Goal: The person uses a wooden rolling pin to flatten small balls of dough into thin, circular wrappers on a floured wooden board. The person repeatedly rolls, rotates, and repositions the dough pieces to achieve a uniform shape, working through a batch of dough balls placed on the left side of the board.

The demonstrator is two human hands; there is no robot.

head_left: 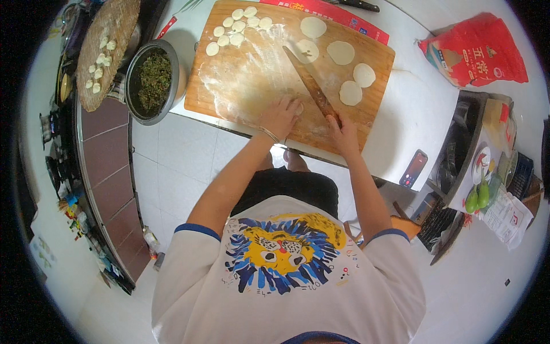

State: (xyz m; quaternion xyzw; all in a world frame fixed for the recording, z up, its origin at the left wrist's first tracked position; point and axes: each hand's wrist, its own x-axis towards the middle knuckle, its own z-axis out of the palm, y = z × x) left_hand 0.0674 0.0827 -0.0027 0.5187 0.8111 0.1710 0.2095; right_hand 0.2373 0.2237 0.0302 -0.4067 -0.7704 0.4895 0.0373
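There are five flat dough rounds [341,53], one rolling pin [310,83].

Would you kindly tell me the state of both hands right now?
Left hand: on the wooden board, fingertips at a small dough piece; grip unclear.
Right hand: closed around the near end of the rolling pin.

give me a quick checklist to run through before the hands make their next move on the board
1. Rolling pin gripped: ok, right hand holds its near end.
2. Cutting board floured: ok, white dusting shows.
3. Rolled dough discs apart: not ok, the two nearest the board's right edge touch.
4. Spot under left hand: cannot tell, the hand covers it.
5. Phone off the board: ok.
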